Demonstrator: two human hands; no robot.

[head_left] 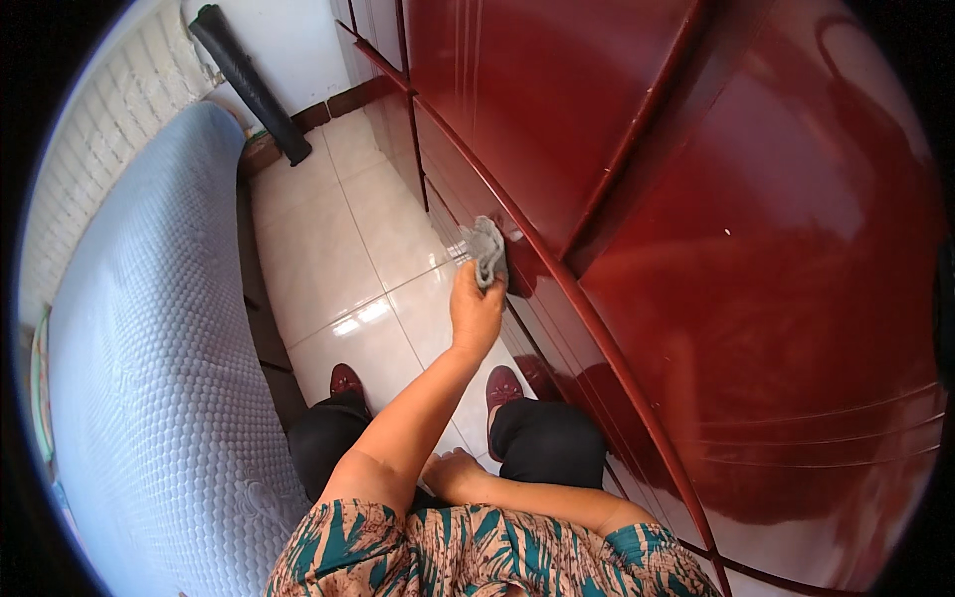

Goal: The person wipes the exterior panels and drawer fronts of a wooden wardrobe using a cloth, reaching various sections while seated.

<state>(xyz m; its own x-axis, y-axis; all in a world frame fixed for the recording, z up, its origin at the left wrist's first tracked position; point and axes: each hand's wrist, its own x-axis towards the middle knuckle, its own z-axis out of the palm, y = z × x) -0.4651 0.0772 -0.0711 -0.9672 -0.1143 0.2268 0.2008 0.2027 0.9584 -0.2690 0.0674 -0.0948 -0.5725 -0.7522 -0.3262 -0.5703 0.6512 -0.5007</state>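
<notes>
My left hand point(476, 310) is raised in front of me and grips a small grey cloth point(485, 249). The cloth is pressed against the moulded ledge on the front of a glossy dark red wardrobe point(696, 249), about at drawer height. My right hand point(453, 473) lies low across my body, resting on my black trousers by the left knee, fingers loosely curled with nothing visible in them. My forearms come out of a patterned green and tan top.
A light blue quilted mattress point(149, 348) fills the left side. A narrow strip of glossy white floor tiles point(328, 249) runs between it and the wardrobe. My dark red shoes point(502, 383) stand on the tiles. A black rolled object point(249, 85) leans on the far wall.
</notes>
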